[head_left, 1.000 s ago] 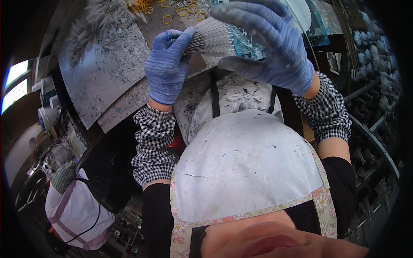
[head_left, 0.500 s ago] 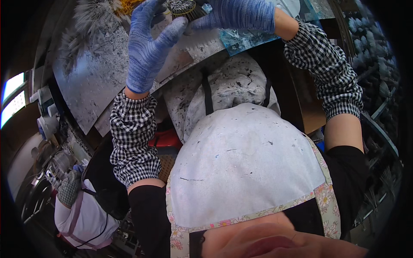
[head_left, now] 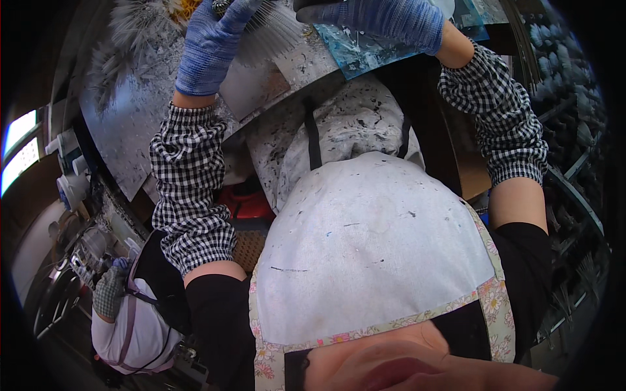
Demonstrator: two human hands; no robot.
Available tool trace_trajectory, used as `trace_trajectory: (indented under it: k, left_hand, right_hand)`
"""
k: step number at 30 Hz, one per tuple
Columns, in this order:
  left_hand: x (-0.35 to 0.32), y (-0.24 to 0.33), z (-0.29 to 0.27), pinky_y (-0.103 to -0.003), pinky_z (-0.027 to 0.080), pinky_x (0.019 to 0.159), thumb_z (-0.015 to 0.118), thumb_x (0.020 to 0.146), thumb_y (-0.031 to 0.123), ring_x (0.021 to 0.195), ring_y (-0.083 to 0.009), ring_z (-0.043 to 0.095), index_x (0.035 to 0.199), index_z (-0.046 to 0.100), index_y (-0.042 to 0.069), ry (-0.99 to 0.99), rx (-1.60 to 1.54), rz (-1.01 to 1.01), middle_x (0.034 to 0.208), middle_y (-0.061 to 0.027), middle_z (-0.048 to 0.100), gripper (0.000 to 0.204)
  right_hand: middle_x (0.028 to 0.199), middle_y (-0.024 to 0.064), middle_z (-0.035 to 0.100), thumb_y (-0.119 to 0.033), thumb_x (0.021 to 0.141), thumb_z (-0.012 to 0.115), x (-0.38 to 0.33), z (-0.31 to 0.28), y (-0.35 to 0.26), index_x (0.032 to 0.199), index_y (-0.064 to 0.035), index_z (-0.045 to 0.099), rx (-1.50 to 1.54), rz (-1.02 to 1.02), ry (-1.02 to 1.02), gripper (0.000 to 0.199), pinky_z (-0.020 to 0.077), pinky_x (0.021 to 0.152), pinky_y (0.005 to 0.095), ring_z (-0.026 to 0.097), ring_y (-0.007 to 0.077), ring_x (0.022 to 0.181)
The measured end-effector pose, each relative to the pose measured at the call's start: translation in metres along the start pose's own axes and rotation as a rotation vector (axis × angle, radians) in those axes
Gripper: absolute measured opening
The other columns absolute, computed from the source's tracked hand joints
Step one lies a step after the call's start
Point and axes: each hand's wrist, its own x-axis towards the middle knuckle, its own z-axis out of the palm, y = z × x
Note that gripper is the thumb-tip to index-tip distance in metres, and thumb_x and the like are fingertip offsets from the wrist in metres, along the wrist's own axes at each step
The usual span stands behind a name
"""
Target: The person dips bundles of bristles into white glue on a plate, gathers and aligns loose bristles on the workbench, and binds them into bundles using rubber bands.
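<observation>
My left hand (head_left: 212, 49), in a blue knit glove, is closed around a bundle of thin pale strands (head_left: 277, 32) near the top edge. The strands fan out to its right, and the bundle's small round dark end (head_left: 222, 6) shows above the fingers. I cannot make out whether they are bristles or quills. My right hand (head_left: 385, 19), gloved alike with darkened fingertips, is apart from the bundle, over a blue translucent sheet (head_left: 372, 55). Its thumb and fingers stretch leftward with nothing visible in them; the upper part is cut off by the picture's edge.
Spiky pale bundles (head_left: 140, 26) and a yellow heap (head_left: 186, 10) lie at the far left of the speckled metal table (head_left: 117, 127). A rack of dark brush-like pieces (head_left: 564, 72) stands at right. Another person (head_left: 140, 313) works at lower left. A red object (head_left: 248, 203) sits below the table.
My hands have drawn apart. The bundle, upright between both hands before, is now tilted in my left hand, which moved left and up. The right hand shifted slightly right.
</observation>
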Motion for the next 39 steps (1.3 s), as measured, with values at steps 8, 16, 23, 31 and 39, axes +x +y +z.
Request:
trace_trajectory:
  k: [8,16,23,31,39]
  left_hand:
    - [0.029,-0.001,0.008,-0.027,0.047,0.082,0.059,0.099,0.034,0.087,-0.0112,0.058,0.099,0.068,0.003,-0.092,0.144,0.094,0.093,-0.0009,0.065,0.032]
    - [0.064,-0.013,0.038,-0.026,0.05,0.073,0.072,0.089,0.016,0.081,-0.0102,0.059,0.102,0.065,0.004,-0.125,-0.094,0.058,0.091,-0.0008,0.064,0.019]
    - [0.101,-0.026,0.073,-0.035,0.052,0.076,0.082,0.072,0.017,0.085,-0.0232,0.064,0.1,0.065,0.007,0.06,0.421,0.57,0.09,-0.0075,0.066,0.034]
    - [0.11,-0.04,0.083,-0.044,0.047,0.083,0.082,0.07,0.025,0.091,-0.0341,0.06,0.092,0.066,0.013,-0.003,0.885,0.896,0.089,-0.0105,0.063,0.03]
    - [0.107,-0.05,0.078,-0.043,0.048,0.084,0.082,0.07,0.025,0.093,-0.0334,0.061,0.093,0.066,0.013,-0.003,0.945,0.791,0.089,-0.0108,0.065,0.03]
  right_hand:
    - [0.078,0.0134,0.072,-0.025,0.082,0.076,0.011,0.001,0.01,0.094,-0.0033,0.074,-0.147,0.097,-0.061,0.025,0.0518,0.068,0.0327,0.066,0.0198,0.067]
    - [0.07,0.0077,0.069,-0.013,0.077,0.076,0.002,-0.007,0.031,0.087,-0.0016,0.072,0.043,0.073,0.12,0.016,0.0498,0.064,0.0283,0.06,0.0093,0.065]
    - [0.069,0.0089,0.067,-0.011,0.076,0.073,-0.007,-0.018,0.072,0.088,-0.0011,0.071,0.052,0.117,0.229,0.016,0.0479,0.061,0.0304,0.056,0.0095,0.062]
    - [0.074,0.0206,0.068,-0.023,0.077,0.073,-0.01,-0.018,0.101,0.085,-0.0008,0.073,-0.373,0.262,0.112,0.024,0.0483,0.064,0.0391,0.061,0.0255,0.061]
    - [0.075,0.0204,0.068,-0.026,0.078,0.072,-0.006,-0.008,0.107,0.086,-0.0024,0.073,-0.353,0.297,0.075,0.025,0.0495,0.066,0.0391,0.061,0.0272,0.062]
